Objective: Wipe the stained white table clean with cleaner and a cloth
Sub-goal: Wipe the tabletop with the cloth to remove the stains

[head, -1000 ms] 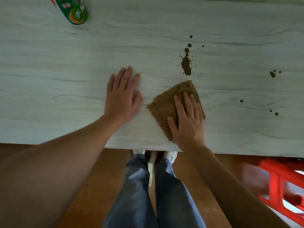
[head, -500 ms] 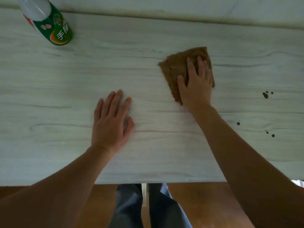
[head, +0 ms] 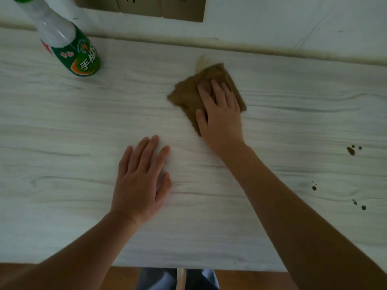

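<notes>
White wood-grain counter (head: 62,206) fills the view, backed by a pale wall (head: 272,21) with a tan socket plate (head: 163,7) at the far edge. Wiping is the step in hand. The right hand (head: 222,118) lies flat on a folded brown cloth (head: 188,95) in the far middle of the counter, fingers straight and pressing down, so its grip is flat and wide with nothing pinched. The left hand (head: 140,183) rests palm-down on bare counter, nearer the person and a little left. Its grip is likewise wide and holds nothing; it looks like a brace. A green-and-white bottle of cleaner (head: 71,51) stands at the far left, well apart from both hands.

The cloth looks thick and napped, folded to a rough square with one corner pointing far. Just beyond that corner lies a faint yellowish smear (head: 202,61) — probably wet residue. Dark brown spots (head: 351,151) sit on the right, well apart from the cloth, with smaller dots (head: 363,207) nearer the person. The job seems only partly done. The next move likely calls for sliding the cloth right and near over those marks with steady pressure — then a pass over the smear.
</notes>
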Available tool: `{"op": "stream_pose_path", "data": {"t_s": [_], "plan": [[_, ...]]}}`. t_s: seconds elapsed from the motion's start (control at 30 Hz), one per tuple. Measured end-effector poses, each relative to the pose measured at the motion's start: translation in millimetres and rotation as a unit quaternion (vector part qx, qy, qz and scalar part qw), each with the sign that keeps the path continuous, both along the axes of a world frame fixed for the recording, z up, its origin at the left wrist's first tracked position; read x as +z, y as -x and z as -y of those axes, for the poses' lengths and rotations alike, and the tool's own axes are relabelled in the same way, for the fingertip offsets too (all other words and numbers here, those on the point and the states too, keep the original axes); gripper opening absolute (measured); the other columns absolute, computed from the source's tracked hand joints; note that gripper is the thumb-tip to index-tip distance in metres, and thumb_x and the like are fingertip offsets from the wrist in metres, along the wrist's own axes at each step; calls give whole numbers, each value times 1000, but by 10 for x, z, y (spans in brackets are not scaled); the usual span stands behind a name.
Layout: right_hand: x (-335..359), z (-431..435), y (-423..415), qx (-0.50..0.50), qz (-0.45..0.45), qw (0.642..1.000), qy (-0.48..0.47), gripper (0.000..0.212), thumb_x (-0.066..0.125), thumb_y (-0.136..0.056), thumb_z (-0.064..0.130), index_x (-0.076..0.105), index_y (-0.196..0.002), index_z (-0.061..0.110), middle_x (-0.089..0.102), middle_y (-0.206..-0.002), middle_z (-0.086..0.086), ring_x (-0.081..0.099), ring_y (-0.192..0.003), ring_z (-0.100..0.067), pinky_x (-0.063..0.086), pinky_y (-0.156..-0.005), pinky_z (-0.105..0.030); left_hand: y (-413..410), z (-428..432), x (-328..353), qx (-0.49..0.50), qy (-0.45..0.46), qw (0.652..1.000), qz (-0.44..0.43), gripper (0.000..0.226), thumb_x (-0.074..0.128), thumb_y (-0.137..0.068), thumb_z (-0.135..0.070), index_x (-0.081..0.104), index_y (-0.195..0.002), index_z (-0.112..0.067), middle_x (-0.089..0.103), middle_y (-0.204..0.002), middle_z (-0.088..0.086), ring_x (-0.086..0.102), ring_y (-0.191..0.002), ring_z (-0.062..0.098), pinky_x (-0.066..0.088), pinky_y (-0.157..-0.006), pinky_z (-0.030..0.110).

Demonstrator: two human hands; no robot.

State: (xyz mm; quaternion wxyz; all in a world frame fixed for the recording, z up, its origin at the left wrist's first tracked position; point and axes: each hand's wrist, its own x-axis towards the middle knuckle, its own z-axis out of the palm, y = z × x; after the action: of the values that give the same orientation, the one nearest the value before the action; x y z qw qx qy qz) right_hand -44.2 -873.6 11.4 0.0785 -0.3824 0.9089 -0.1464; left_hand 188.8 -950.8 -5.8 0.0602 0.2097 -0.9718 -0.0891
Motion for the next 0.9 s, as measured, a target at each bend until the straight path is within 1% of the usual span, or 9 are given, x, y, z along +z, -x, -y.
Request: {"op": "stream_pose_path", "data": {"t_s": [0.07, 0.17, 0.3, 0.4, 0.53, 0.67, 0.8, 0.9], "plan": [[5, -305, -207, 9, 3, 1000, 0, 55, 44, -103, 35, 36, -156, 23, 26, -165, -9, 17, -154, -28, 10, -126, -42, -5, 6, -2, -3, -1, 1000, 4, 61, 42, -97, -39, 45, -153, -16, 35, -166, 14, 30, -155, 33, 22, -126, 54], [32, -759, -435, -6, 11, 1000, -14, 56, 45, -103, 35, 34, -157, 25, 23, -167, -4, 14, -155, -24, 11, -127, -41, -3, 5, -6, -2, -3, 1000, 8, 62, 41, -98, -40, 45, -154, -15, 34, -167, 14, 29, -156, 33, 23, -125, 55], [77, -1107, -456, -31, 24, 999, -32, 59, 46, -102, 38, 31, -157, 27, 21, -167, 0, 14, -155, -21, 16, -124, -41, -4, 10, -25, -4, -10, 1000, 3, 61, 42, -98, -39, 44, -154, -16, 33, -167, 14, 28, -156, 33, 24, -125, 56], [69, -1032, -204, -51, 18, 998, -40, 61, 50, -101, 36, 32, -158, 25, 22, -167, -3, 18, -154, -26, 21, -123, -44, -2, 10, -22, -4, -11, 1000, 3, 61, 42, -97, -39, 45, -153, -15, 35, -166, 15, 30, -155, 33, 25, -124, 57], [40, -673, 380, -120, 11, 992, -49, 61, 45, -103, 36, 27, -159, 23, 17, -168, -9, 13, -154, -30, 15, -125, -46, 6, 5, -8, 0, -23, 1000, 4, 60, 43, -96, -38, 46, -152, -16, 36, -166, 14, 30, -155, 33, 24, -124, 56], [49, -342, 889, -164, 7, 986, -40, 59, 40, -103, 38, 27, -159, 22, 17, -167, -10, 12, -154, -31, 13, -126, -44, 6, 1, -1, -1, -26, 1000, -2, 60, 44, -95, -38, 47, -151, -16, 36, -165, 14, 30, -155, 32, 22, -125, 54], [47, -255, 1055, -178, 4, 983, -38, 60, 38, -103, 40, 27, -159, 22, 18, -167, -9, 13, -154, -29, 12, -126, -43, -6, -5, -1, -2, -24, 1000, 3, 60, 44, -96, -38, 45, -152, -16, 36, -166, 14, 29, -156, 32, 22, -125, 55], [34, -394, 939, -175, 0, 984, -27, 59, 40, -102, 38, 30, -158, 20, 21, -167, -9, 15, -154, -28, 13, -125, -42, 4, -8, 5, -3, -27, 1000, 11, 60, 43, -96, -38, 43, -153, -17, 35, -166, 13, 27, -156, 32, 21, -126, 55]]}}
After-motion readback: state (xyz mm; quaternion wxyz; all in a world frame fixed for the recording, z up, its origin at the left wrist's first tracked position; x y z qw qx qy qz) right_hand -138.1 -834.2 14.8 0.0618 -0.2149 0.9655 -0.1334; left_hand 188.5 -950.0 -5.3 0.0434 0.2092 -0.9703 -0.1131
